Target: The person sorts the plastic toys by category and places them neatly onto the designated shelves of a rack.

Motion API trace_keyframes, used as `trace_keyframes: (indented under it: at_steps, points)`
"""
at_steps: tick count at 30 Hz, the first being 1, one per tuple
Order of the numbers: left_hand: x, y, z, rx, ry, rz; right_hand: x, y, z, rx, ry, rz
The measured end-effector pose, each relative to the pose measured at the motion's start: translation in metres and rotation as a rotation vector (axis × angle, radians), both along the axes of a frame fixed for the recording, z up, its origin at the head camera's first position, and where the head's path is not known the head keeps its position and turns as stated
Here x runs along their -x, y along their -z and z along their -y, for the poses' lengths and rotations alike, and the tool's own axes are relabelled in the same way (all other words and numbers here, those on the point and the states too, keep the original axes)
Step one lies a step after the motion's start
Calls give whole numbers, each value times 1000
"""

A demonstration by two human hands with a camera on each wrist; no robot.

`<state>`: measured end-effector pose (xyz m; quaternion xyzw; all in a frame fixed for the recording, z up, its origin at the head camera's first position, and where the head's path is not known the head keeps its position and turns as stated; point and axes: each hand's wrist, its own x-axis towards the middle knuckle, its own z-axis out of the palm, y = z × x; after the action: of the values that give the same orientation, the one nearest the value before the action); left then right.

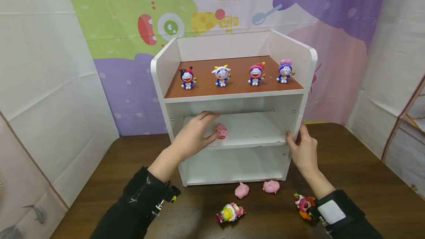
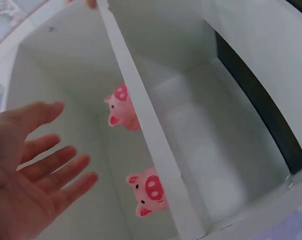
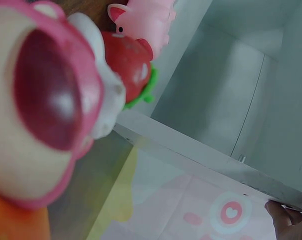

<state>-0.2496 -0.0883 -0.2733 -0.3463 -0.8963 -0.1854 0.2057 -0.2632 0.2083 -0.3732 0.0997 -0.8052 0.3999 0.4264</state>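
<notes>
On middle shelf (image 1: 252, 128), two pink toy pigs (image 2: 149, 191); your left hand (image 1: 194, 135) spread loose near them, right hand (image 1: 303, 154) pinching right wall (image 1: 300, 63).

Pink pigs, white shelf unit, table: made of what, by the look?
Pink pigs: likely vinyl or plastic, soft sheen; smooth, rounded, moulded-looking bodies.
White shelf unit: probably coated board, smooth finish; flat panels, dark-marked edges.
Table: brown wood or laminate, can't tell which; faint grain.

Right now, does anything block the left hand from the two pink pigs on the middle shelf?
Nothing visible does: the left wrist view shows only open space between the left hand and both pink pigs on the middle shelf.
</notes>
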Motion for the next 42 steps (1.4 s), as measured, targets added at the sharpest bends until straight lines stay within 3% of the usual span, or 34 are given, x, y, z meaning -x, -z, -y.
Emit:
trace_keyframes:
  at_steps: [6,11,14,18,24,28,33,42]
  points:
    - [-18,19,11,-268,6,-199,0,1,-1,-3,10,3]
    - [-22,40,23,-516,26,-389,1,2,-1,0,12,6]
    - [-24,54,30,-639,1,-489,2,2,-1,3,9,5]
    - [-27,69,36,-769,-73,-542,2,1,0,10,11,7]
    - [-31,81,38,-925,-204,-515,2,1,1,24,2,9]
    - [-22,94,40,-977,-245,-459,1,2,1,25,5,4]
    - [-23,91,33,-987,-234,-395,2,2,0,31,-2,-4]
    - [-18,89,25,-1030,-200,-216,2,2,-1,27,-2,-13]
